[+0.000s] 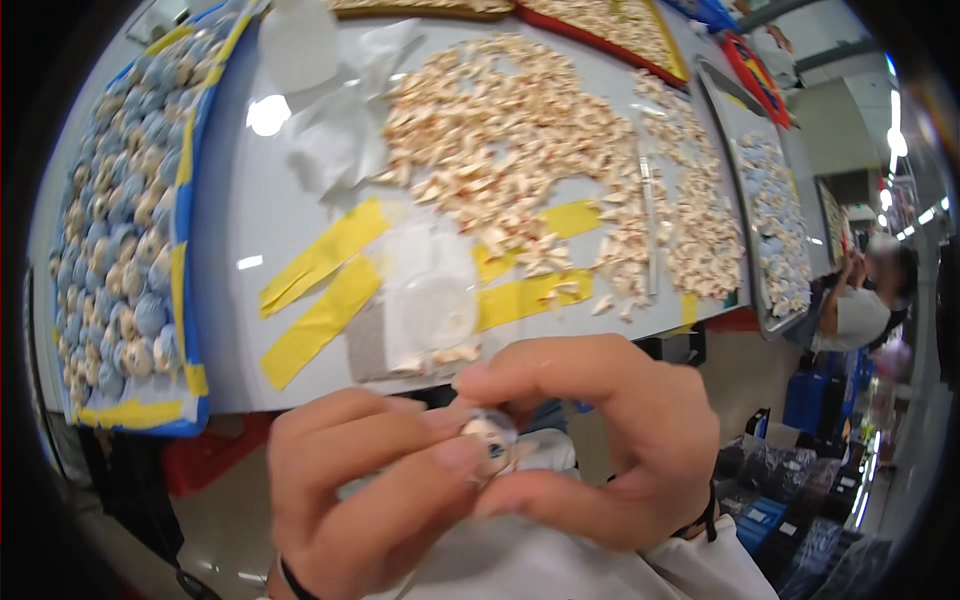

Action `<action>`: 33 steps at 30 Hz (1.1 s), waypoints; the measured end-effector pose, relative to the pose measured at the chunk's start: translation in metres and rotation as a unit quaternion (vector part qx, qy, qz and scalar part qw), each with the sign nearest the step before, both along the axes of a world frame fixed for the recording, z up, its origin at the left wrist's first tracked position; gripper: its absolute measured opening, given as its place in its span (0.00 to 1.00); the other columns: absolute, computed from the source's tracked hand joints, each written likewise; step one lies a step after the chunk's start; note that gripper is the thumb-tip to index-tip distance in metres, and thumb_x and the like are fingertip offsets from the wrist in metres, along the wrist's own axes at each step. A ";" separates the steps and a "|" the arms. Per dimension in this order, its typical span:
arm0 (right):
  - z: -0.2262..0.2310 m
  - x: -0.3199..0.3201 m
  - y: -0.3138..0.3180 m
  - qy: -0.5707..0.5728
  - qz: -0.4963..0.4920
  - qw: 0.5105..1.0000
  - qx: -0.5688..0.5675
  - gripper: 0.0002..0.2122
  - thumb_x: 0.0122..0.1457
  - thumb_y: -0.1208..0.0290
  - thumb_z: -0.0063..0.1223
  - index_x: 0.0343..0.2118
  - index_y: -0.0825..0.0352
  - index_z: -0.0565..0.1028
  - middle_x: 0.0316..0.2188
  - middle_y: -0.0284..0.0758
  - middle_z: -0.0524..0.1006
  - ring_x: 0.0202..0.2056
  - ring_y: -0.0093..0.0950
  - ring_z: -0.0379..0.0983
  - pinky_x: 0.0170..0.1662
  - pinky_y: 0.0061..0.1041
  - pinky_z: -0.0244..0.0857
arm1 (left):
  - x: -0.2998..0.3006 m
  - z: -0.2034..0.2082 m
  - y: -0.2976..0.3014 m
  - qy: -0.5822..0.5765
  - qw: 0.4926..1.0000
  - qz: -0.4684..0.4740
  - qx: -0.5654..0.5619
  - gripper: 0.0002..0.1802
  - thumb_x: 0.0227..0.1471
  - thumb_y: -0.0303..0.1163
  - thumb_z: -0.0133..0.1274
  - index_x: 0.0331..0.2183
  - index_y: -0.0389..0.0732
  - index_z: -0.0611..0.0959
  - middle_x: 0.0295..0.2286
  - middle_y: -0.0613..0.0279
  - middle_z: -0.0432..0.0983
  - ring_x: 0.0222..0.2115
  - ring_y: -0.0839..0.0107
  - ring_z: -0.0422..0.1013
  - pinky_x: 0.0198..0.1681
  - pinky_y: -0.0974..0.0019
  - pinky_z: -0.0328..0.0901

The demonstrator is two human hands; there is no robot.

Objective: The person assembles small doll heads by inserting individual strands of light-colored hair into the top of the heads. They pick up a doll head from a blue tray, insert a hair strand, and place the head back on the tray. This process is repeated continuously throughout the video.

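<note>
Just in front of the table's near edge, a small doll head (490, 446) with a painted dark eye is held between both hands. My left hand (370, 470) pinches it from the left with thumb and fingers. From the right, my right hand (610, 440) curls round it, index finger above and thumb below. Behind the hands lies a wide loose pile of small cream pieces with reddish marks (500, 130). A clear round plastic dish (432, 305) rests on the table nearer to me, a few cream pieces at its front edge.
At the left stands a blue-edged tray (190, 250) full of blue and cream doll heads. Yellow tape strips (325, 250) cross the white table (240, 330). A red tray (600, 48) sits at the back, a metal tray (745, 190) at the right. Another person (860, 300) sits far right.
</note>
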State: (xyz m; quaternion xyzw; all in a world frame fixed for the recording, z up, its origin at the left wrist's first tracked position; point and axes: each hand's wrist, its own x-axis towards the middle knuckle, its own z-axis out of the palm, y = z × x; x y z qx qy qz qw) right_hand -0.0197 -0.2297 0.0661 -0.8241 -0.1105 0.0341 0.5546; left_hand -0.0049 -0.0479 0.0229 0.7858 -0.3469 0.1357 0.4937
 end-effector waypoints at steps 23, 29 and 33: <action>-0.010 -0.009 -0.234 -0.026 -0.244 0.806 -0.539 0.18 0.43 0.84 0.39 0.41 0.67 0.65 0.43 0.40 0.64 0.47 0.38 0.61 0.49 0.27 0.54 | 0.208 0.075 0.201 -0.003 0.880 0.217 0.423 0.18 0.50 0.34 0.49 0.44 0.41 0.70 0.41 0.59 0.68 0.42 0.67 0.64 0.44 0.66 0.60; -0.015 -0.022 -0.232 -0.017 -0.294 0.765 -0.573 0.20 0.45 0.83 0.39 0.44 0.65 0.65 0.48 0.39 0.62 0.51 0.37 0.59 0.51 0.28 0.53 | 0.223 0.067 0.164 0.082 0.806 0.256 0.527 0.16 0.47 0.34 0.51 0.40 0.43 0.71 0.37 0.52 0.67 0.38 0.58 0.65 0.40 0.62 0.61; -0.006 -0.010 -0.219 -0.007 -0.312 0.748 -0.586 0.18 0.45 0.82 0.39 0.43 0.65 0.66 0.47 0.38 0.64 0.48 0.38 0.61 0.50 0.28 0.54 | 0.204 0.062 0.153 0.088 0.857 0.217 0.459 0.09 0.47 0.26 0.49 0.34 0.42 0.72 0.33 0.56 0.66 0.34 0.62 0.65 0.36 0.65 0.61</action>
